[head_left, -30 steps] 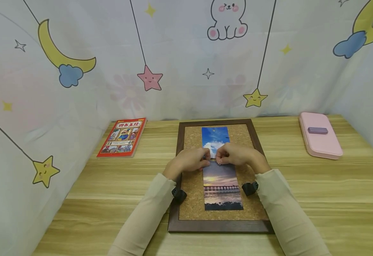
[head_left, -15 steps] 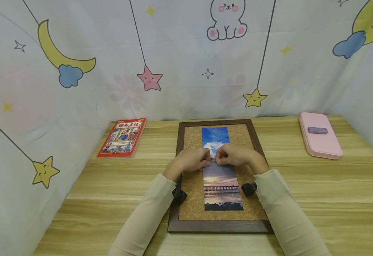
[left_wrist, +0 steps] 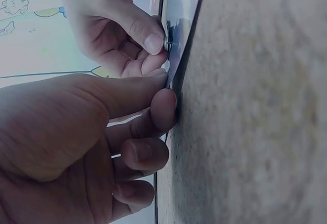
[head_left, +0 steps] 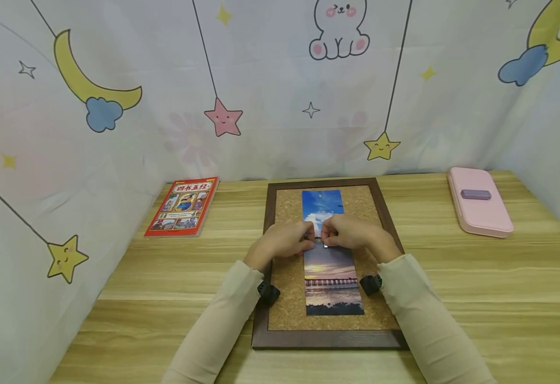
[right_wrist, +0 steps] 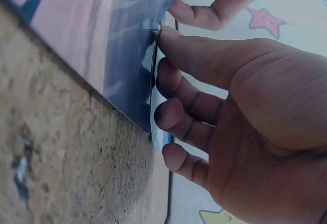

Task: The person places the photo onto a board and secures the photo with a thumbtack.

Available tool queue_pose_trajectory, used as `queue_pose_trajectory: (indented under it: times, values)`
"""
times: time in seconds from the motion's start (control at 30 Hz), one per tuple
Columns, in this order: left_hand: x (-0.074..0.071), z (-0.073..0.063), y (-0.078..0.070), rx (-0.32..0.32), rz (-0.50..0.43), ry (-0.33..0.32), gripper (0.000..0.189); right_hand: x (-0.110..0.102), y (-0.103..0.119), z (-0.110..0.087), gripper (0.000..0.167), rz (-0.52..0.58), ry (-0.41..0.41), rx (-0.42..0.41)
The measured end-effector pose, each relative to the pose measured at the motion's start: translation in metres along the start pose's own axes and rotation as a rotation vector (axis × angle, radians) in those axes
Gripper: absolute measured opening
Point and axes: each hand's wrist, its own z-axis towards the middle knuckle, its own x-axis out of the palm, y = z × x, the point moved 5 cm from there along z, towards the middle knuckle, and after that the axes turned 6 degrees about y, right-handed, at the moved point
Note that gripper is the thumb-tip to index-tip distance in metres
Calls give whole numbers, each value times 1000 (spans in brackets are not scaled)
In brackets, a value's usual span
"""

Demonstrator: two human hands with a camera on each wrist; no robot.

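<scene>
My left hand (head_left: pixel 285 238) pinches the upper left edge of a sunset pier photo (head_left: pixel 333 285) between thumb and forefinger. With my right hand (head_left: pixel 349 232) I hold a small metal thumbtack (right_wrist: pixel 160 28) at the photo's top edge; its thin pin points toward the print. In the left wrist view the thumbtack (left_wrist: pixel 166 41) sits under the right thumb. Directly above lies a blue sky photo (head_left: pixel 322 202), its lower part partly covered by my hands. Both photos lie on a cork board (head_left: pixel 289 314) in a dark wooden frame.
A red book (head_left: pixel 182 207) lies at the back left of the wooden table (head_left: pixel 189 282). Toward the back right is a pink case (head_left: pixel 480 213) with a purple strip. A patterned white curtain (head_left: pixel 270 154) hangs behind the table.
My right hand has shifted slightly left with the thumbtack, closer to the left hand. The left hand keeps its place on the photo's edge. The whole head view has shifted a little.
</scene>
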Motion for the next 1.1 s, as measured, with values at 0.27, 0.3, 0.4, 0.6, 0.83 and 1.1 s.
queue_pose_trajectory:
  times: [0.27,0.3,0.4,0.6,0.83,1.1]
  values:
    - [0,0,-1,-7,6,-4,10,0,1,-2,8,-36,-34,58]
    - [0,0,-1,-8,8,-4,11,0,2,-2,8,-45,-37,64]
    - [0,1,-1,-14,14,-5,11,0,3,-2,9,-78,-57,78]
    - [-1,1,2,-24,27,-15,12,1,5,2,10,-94,-86,97]
    - [-1,0,9,-24,-5,-3,13,3,2,5,9,-86,-85,112]
    - [-1,2,12,-2,-24,1,12,2,-2,2,9,-33,-77,91]
